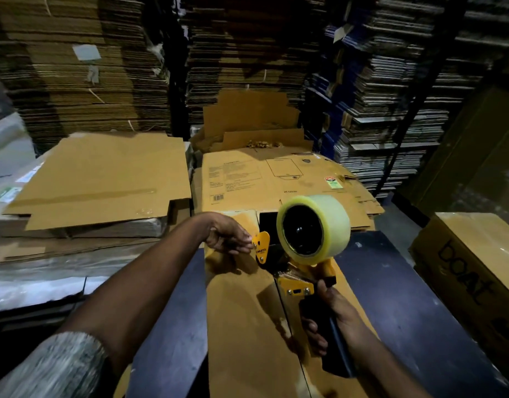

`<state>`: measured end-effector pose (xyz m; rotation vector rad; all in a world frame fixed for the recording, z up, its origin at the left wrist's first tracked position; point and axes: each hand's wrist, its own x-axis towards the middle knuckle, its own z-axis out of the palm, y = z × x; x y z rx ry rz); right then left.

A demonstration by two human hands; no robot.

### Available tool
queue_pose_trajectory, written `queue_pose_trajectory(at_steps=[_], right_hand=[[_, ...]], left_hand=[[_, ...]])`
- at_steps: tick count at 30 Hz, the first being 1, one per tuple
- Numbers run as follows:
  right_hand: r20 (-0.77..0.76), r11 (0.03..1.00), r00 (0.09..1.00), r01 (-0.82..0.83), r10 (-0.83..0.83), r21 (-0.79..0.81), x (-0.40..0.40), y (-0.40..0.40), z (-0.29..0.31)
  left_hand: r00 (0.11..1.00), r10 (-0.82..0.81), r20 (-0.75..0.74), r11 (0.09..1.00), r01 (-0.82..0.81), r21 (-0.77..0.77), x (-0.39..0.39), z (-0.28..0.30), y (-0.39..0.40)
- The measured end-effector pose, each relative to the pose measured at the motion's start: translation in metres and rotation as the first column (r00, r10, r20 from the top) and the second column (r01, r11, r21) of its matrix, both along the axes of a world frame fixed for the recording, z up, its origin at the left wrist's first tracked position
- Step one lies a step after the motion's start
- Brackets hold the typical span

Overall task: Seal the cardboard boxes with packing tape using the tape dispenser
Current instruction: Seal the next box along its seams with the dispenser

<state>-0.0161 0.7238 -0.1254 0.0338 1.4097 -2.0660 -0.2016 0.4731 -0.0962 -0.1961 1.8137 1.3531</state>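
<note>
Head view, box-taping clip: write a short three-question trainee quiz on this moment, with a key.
1. True or false: the right hand grips the tape dispenser by its black handle.
2. What does the left hand touch? A) the tape roll B) the dispenser's yellow front plate C) the boat-printed box
3. Fill in: the dispenser is over the cardboard box's centre ____.

Key: 1 true; 2 B; 3 seam.
</note>
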Motion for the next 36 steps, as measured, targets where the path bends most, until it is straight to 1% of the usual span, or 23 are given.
queue_pose_trajectory(at_steps=[2,4,5,7,9,12,13,15,18,20,23,26,29,32,36], right_hand=[[0.022,0.997,0.997,0.072,-0.072,0.001,0.004,-0.008,-0.011],[0.021,0.991,0.992,0.125,-0.124,-0.039,0.003,-0.015,-0.023],[0.019,0.990,0.991,0.136,-0.135,-0.049,0.000,-0.018,-0.025],[0.025,0.988,0.989,0.149,-0.148,-0.041,-0.008,-0.026,-0.027],[0.004,0.985,0.985,0.171,-0.171,0.008,-0.018,-0.030,-0.026],[-0.034,0.979,0.980,0.197,-0.195,0.057,-0.031,-0.035,-0.023],[-0.043,0.978,0.980,0.197,-0.194,0.063,-0.034,-0.036,-0.021],[-0.049,0.971,0.975,0.222,-0.218,0.085,-0.042,-0.038,-0.020],[-0.054,0.964,0.970,0.240,-0.236,0.117,-0.053,-0.042,-0.020],[-0.054,0.961,0.971,0.240,-0.235,0.136,-0.059,-0.045,-0.020],[-0.106,0.950,0.968,0.244,-0.227,0.193,-0.068,-0.047,-0.017],[-0.131,0.945,0.966,0.246,-0.222,0.215,-0.075,-0.049,-0.019],[-0.134,0.942,0.964,0.253,-0.228,0.221,-0.078,-0.050,-0.022],[-0.126,0.943,0.964,0.256,-0.233,0.211,-0.082,-0.051,-0.024],[-0.115,0.938,0.963,0.265,-0.244,0.225,-0.087,-0.053,-0.024]], left_hand=[[0.997,-0.074,-0.039,0.988,0.068,-0.141,-0.010,0.008,0.005],[0.978,-0.196,-0.075,0.949,0.170,-0.264,-0.019,0.014,0.014],[0.966,-0.238,-0.100,0.928,0.196,-0.317,-0.023,0.017,0.019],[0.955,-0.237,-0.180,0.911,0.154,-0.383,-0.038,0.014,0.028],[0.938,-0.236,-0.254,0.897,0.109,-0.428,-0.050,0.012,0.036],[0.884,-0.257,-0.390,0.870,0.036,-0.492,-0.068,0.010,0.046],[0.864,-0.249,-0.438,0.864,-0.007,-0.504,-0.072,0.011,0.048],[0.847,-0.240,-0.474,0.857,-0.045,-0.513,-0.089,0.009,0.052],[0.882,-0.238,-0.407,0.837,-0.027,-0.546,-0.107,0.003,0.054],[0.881,-0.250,-0.402,0.830,-0.018,-0.557,-0.115,0.000,0.056],[0.841,-0.303,-0.448,0.784,-0.047,-0.619,-0.125,-0.004,0.060],[0.791,-0.326,-0.517,0.741,-0.126,-0.660,-0.140,-0.010,0.057],[0.799,-0.330,-0.502,0.738,-0.113,-0.666,-0.148,-0.010,0.054],[0.772,-0.386,-0.506,0.718,-0.093,-0.690,-0.151,-0.016,0.052],[0.752,-0.379,-0.539,0.754,-0.087,-0.651,-0.152,-0.025,0.049]])
